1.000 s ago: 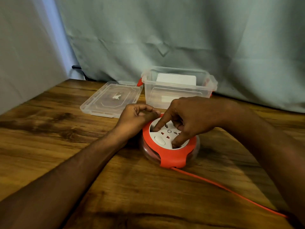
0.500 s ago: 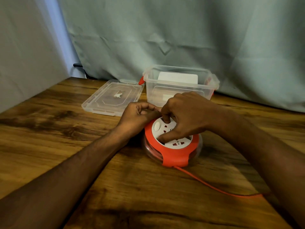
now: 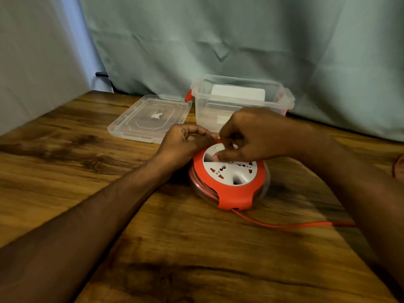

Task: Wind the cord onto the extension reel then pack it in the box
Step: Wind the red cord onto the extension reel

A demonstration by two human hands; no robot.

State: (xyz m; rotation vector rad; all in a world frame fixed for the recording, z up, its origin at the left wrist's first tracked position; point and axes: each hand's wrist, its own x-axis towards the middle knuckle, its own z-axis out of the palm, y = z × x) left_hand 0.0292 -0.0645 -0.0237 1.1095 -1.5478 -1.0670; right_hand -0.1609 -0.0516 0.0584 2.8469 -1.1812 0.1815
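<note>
A round orange extension reel (image 3: pixel 231 193) with a white socket face lies flat on the wooden table. My left hand (image 3: pixel 185 143) grips the reel's far left rim with curled fingers. My right hand (image 3: pixel 249 136) sits on the socket face, thumb and fingers curled into its recesses near the far edge. An orange cord (image 3: pixel 284 225) leaves the reel's front slot and runs right across the table, passing under my right forearm. Behind the reel stands an open clear plastic box (image 3: pixel 286 99) with red latches.
The box's clear lid (image 3: pixel 148 119) lies flat to the left of the box. A white item shows inside the box. Grey-green cloth hangs behind the table, a pale wall stands on the left. A loop of orange cord (image 3: pixel 396 165) shows at the far right edge.
My right hand has turned the white socket face round, its fingers sweeping from the near side to the far side. The loose cord has drawn in toward the reel. My left hand stayed put.
</note>
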